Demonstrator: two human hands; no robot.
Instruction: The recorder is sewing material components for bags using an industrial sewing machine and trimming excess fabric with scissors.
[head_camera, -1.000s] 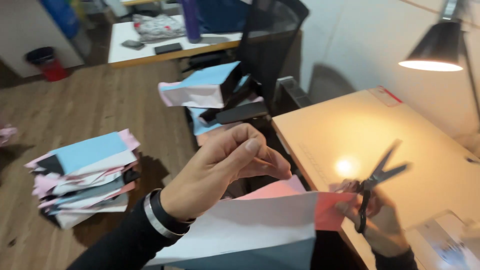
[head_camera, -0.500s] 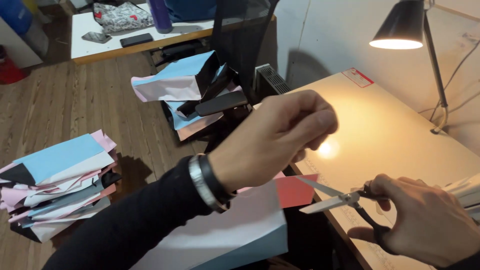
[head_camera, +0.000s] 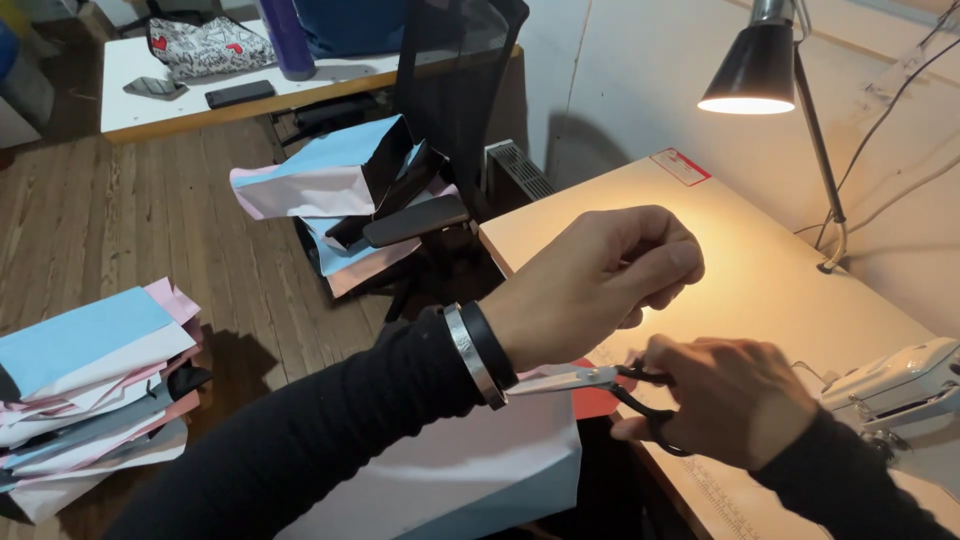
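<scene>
Right hand (head_camera: 730, 400) low beside the lamp-lit surface (head_camera: 720, 270), grip clenched through the black handles of the scissors (head_camera: 600, 382), blades nearly together and pointing away from the lamp (head_camera: 760, 70), toward the bracelet (head_camera: 478, 352) on the other wrist. Left hand (head_camera: 600, 275) raised just above the scissors, fingers curled and pinched together; cannot tell whether anything thin sits in that pinch, since nothing shows between the fingertips. Folded fabric piece (head_camera: 470, 470) draped below both hands at the near edge of the surface, white and pale blue, with a red corner (head_camera: 595, 400) just under the blades and touching or almost touching them. Judging by this, trimming at that red corner seems in hand, near the blade tips, with the piece not yet set aside; how much of the snip is made stays hidden behind the left wrist. Plenty seemingly left: a stack of similar pink, blue and white pieces (head_camera: 95, 390) on the wooden floor, well away from the surface on the side far from the lamp, and another bundle (head_camera: 330, 185) heaped on the office chair (head_camera: 450, 120) just beyond the far corner of the surface. Sewing machine (head_camera: 900, 385) at the lamp side of the surface, close beyond the right hand.
</scene>
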